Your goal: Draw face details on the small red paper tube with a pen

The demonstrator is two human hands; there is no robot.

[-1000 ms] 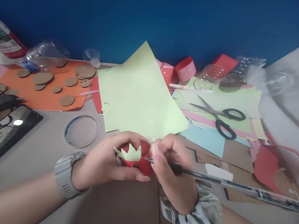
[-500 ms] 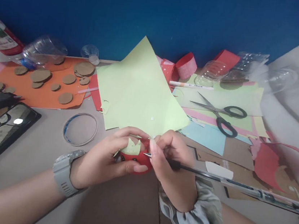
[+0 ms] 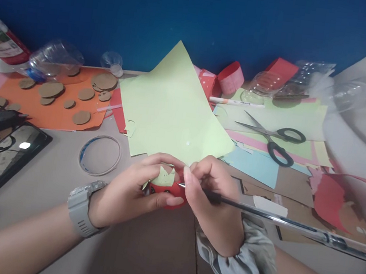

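Note:
Near the front middle of the table, my left hand is wrapped round a small red paper craft. A piece of pale green paper with a jagged upper edge sits on its top, and dark eye-like marks show below. My right hand is closed on a ballpoint pen, whose tip points left at the red craft. Whether the tip touches the craft I cannot tell. The right thumb and fingertips press close to the craft's right side. Behind both hands lies a large light green paper sheet.
Scissors lie on coloured paper at the right, near a white marker. A roll of tape sits left of my hands. Cardboard discs rest on orange paper. A dark-framed device stands at the left edge.
The whole view has shifted slightly. Both hands keep their hold on the red craft and the pen, with hardly any movement between them.

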